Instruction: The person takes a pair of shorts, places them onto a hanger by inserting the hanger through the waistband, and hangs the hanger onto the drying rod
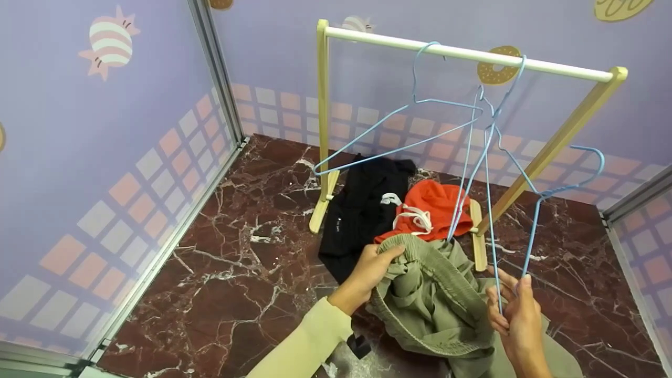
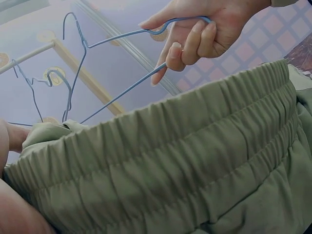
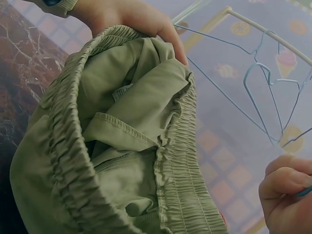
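My left hand (image 1: 367,273) grips the gathered elastic waistband of olive-green pants (image 1: 430,310), thumb on top at the far left side. The waistband hangs open, and its inside shows a small label and seams in the right wrist view. With curled fingers my right hand (image 1: 517,315) holds a blue wire hanger (image 1: 533,236) by one end, right beside the waistband. That hanger's hook points up and to the right, off the rail. In the left wrist view the right hand's fingers bend around the hanger wire (image 2: 122,36) above the waistband (image 2: 161,146).
A wooden rack with a white rail (image 1: 378,38) stands ahead. Blue hangers (image 1: 367,128) hang from it. Black clothing (image 1: 357,210) and a red garment with white drawstring (image 1: 441,205) lie on the marble floor (image 1: 236,283) beneath. Patterned walls (image 1: 131,157) enclose the space.
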The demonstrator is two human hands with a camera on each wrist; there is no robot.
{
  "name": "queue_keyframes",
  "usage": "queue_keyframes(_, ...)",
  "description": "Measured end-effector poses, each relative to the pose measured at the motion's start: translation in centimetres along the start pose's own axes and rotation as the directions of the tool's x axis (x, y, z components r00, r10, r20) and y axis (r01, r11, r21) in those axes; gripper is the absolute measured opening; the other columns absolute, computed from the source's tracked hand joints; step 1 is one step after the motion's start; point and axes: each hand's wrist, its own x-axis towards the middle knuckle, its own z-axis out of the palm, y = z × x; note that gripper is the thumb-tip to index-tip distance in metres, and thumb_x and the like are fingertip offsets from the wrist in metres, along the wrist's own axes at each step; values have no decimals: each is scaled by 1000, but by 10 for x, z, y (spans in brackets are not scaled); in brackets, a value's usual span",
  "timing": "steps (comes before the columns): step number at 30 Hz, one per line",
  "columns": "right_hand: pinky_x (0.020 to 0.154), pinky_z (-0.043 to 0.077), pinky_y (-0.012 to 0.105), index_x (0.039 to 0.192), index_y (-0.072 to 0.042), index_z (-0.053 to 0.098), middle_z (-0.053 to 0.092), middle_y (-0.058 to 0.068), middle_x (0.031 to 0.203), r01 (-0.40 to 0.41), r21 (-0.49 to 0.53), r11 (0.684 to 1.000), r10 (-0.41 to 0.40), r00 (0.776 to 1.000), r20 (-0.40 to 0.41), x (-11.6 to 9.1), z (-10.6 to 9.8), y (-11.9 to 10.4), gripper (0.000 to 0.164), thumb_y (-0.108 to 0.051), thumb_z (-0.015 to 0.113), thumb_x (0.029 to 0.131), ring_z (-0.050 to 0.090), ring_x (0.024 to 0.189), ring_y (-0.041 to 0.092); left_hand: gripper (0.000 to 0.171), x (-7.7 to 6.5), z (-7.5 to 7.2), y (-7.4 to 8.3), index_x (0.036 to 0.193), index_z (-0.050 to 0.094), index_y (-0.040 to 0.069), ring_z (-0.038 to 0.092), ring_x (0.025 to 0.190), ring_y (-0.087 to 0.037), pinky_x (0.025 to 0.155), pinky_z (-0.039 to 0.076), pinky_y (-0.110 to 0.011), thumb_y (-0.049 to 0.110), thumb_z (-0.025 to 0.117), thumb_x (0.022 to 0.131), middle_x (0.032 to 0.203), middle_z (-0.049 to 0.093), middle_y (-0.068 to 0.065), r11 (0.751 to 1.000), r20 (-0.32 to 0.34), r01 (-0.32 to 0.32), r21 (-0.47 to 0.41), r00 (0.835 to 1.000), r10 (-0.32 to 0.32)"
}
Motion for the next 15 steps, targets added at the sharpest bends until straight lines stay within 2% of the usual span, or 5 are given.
queue_keyframes(3, 35, 5, 33, 134, -1, 38, 50, -1, 74, -33, -34, 999, 32, 999, -17, -4, -3, -1, 60, -42, 11, 99, 7, 44, 21, 28, 0, 0, 0, 68, 58, 14, 51, 62, -8, 66, 44, -24, 37, 60, 85, 62, 50, 6, 1000, -6, -4, -4, 1000, 4)
queue_keyframes(5, 35, 5, 33, 135, 0, 36, 51, -1, 74, -48, -41, 998, 47, 999, -19, -7, -5, -1, 62, -43, 11, 99, 6, 43, 21, 23, 0, 0, 1, 84, 65, 14, 58, 77, -9, 76, 46, -26, 36, 60, 85, 80, 61, 5, 1000, -4, -11, -12, 1000, 11)
queue_keyframes(9, 34, 5, 33, 136, 0, 38, 53, 0, 75, -70, -42, 997, 70, 998, -1, -12, -10, -1, 63, -43, 10, 99, 6, 42, 21, 36, 0, -2, 2, 117, 60, 17, 55, 108, -14, 94, 41, -32, 35, 60, 85, 114, 61, 1, 1000, -2, -19, -9, 1000, 19)
queue_keyframes(11, 34, 5, 33, 133, -5, 43, 55, 1, 75, -77, -34, 996, 77, 997, 10, -15, -12, -1, 61, -43, 9, 99, 7, 42, 21, 41, -1, -4, 2, 122, 56, 19, 51, 115, -15, 98, 39, -34, 34, 61, 85, 122, 57, 2, 1000, -1, -21, -7, 1000, 21)
queue_keyframes(15, 34, 5, 33, 128, -8, 50, 58, 3, 75, -76, 0, 997, 75, 996, 37, -20, -18, 1, 60, -42, 9, 99, 7, 42, 22, 34, 0, -6, 3, 116, 60, 19, 55, 105, -15, 90, 43, -32, 27, 63, 83, 116, 59, 1, 998, 12, -62, -10, 998, 62)
